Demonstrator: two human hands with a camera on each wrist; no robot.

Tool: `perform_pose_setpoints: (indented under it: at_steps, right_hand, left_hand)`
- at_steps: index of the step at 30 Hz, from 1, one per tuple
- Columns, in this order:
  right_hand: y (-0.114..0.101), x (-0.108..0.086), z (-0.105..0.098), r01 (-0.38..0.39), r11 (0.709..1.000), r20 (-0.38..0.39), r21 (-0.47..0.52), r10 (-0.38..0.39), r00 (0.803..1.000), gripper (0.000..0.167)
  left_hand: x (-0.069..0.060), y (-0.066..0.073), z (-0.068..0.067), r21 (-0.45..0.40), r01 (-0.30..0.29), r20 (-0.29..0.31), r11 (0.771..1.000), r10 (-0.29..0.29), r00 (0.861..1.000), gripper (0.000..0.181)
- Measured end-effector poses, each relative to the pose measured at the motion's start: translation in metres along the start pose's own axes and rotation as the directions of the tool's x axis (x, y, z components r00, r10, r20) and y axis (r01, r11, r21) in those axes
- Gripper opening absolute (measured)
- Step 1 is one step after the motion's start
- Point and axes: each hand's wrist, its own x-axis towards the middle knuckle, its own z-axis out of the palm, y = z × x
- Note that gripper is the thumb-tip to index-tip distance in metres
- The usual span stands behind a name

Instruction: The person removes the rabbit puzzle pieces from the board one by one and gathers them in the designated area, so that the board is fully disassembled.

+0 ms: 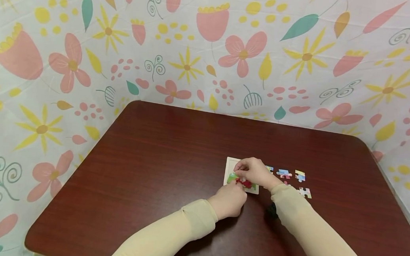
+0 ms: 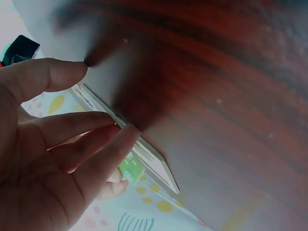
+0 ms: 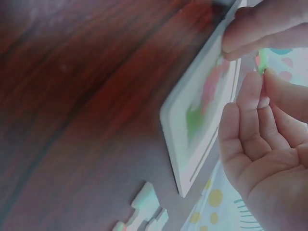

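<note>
A light-framed puzzle board [image 1: 228, 166] lies on the table, with red and green artwork showing inside it. Between thumb and index finger, my right hand [image 1: 256, 173] pinches a green puzzle piece [image 3: 262, 61] above the board; its other fingers are loosely bent. My left hand [image 1: 229, 199] is at the board's near edge, its fingertips touching the frame [image 2: 155, 163] in the left wrist view, its thumb held apart. The green piece [image 2: 131, 169] also shows behind the left fingers. Both hands hide part of the board in the head view.
Several loose puzzle pieces [image 1: 284, 173] lie right of the board, some partly hidden by the right forearm. A small black object [image 1: 272, 210] is beside the right sleeve. Behind the brown table [image 1: 175, 138] hangs a flowered cloth [image 1: 201, 76].
</note>
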Motion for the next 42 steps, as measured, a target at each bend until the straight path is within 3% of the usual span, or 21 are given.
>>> perform_pose_setpoints:
  at_steps: [7,12,21,34,42]
  right_hand:
    - [-0.001,-0.009,-0.013,-0.007,1.0,-0.021,-0.007,0.007,1.0,0.005]
    - [0.004,-0.016,-0.023,-0.026,0.999,-0.046,-0.043,0.024,0.999,0.006]
    - [0.02,-0.031,-0.037,-0.076,0.995,0.02,-0.071,0.078,0.997,0.006]
    - [0.037,-0.061,-0.052,-0.12,0.989,0.097,-0.084,0.128,0.987,0.004]
    - [0.047,-0.078,-0.054,-0.098,0.992,0.141,-0.085,0.109,0.984,0.004]
  left_hand:
    - [0.0,0.002,0.0,0.018,0.005,-0.016,1.0,-0.004,1.0,0.01]
    - [0.0,0.004,-0.001,-0.017,0.034,-0.002,0.999,-0.034,0.999,0.011]
    - [0.0,0.005,-0.001,-0.049,0.067,-0.003,0.997,-0.067,0.998,0.011]
    - [-0.002,0.003,-0.003,-0.042,0.062,-0.004,0.997,-0.063,0.998,0.011]
    - [-0.003,0.004,-0.003,-0.056,0.064,0.01,0.996,-0.063,0.998,0.012]
